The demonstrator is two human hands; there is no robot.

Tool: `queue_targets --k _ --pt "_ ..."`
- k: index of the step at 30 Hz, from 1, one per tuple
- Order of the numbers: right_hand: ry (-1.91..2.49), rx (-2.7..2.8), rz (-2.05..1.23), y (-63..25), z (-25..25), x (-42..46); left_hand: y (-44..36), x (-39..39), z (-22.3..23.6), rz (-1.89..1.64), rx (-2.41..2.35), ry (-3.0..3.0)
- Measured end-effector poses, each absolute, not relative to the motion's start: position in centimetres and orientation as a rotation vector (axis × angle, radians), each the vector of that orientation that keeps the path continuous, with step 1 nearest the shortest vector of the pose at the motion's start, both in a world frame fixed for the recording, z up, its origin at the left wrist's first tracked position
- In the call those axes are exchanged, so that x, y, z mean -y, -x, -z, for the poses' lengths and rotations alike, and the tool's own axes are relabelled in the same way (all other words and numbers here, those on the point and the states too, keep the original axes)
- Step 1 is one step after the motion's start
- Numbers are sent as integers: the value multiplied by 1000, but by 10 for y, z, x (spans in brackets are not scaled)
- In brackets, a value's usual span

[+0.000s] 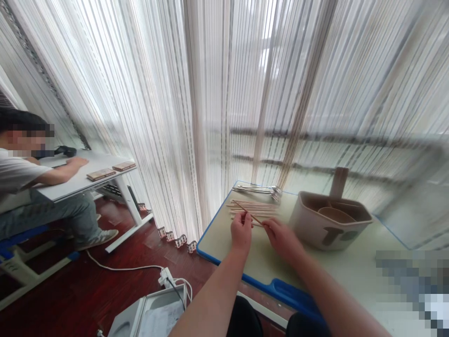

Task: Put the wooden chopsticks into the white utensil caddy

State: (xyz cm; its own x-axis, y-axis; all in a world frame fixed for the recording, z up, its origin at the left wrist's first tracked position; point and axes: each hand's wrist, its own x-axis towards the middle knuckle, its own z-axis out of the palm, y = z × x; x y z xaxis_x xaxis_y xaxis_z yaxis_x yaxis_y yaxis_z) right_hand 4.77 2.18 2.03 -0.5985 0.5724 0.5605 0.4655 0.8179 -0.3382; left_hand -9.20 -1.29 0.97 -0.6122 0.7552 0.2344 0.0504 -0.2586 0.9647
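Brown, the stick [256, 219] seemed light, stiff, best held near its ends; left hand [241, 230] and right hand [282, 236] pinched it

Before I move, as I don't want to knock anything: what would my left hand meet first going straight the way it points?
Your left hand would likely meet the loose wooden chopsticks just beyond it; its height above them is unclear, so it might pass over.

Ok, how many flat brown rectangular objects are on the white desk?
2: one flat brown rectangular object nearer the seated person, the other object by the white desk's right end.
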Motion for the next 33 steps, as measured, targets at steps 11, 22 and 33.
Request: queue_targets --k 11,22,33 --pt "647 1847 -310 -77 -87 -6 23 9 -130 -2138 -1240 -1361" --pt "811 2048 -139 -208 -220 -54 -72 -47 -226 -2089 -816 -1585" --pt "916 2001 -88 -237 -207 -88 -108 -78 -209 -2013 -973 -1832"
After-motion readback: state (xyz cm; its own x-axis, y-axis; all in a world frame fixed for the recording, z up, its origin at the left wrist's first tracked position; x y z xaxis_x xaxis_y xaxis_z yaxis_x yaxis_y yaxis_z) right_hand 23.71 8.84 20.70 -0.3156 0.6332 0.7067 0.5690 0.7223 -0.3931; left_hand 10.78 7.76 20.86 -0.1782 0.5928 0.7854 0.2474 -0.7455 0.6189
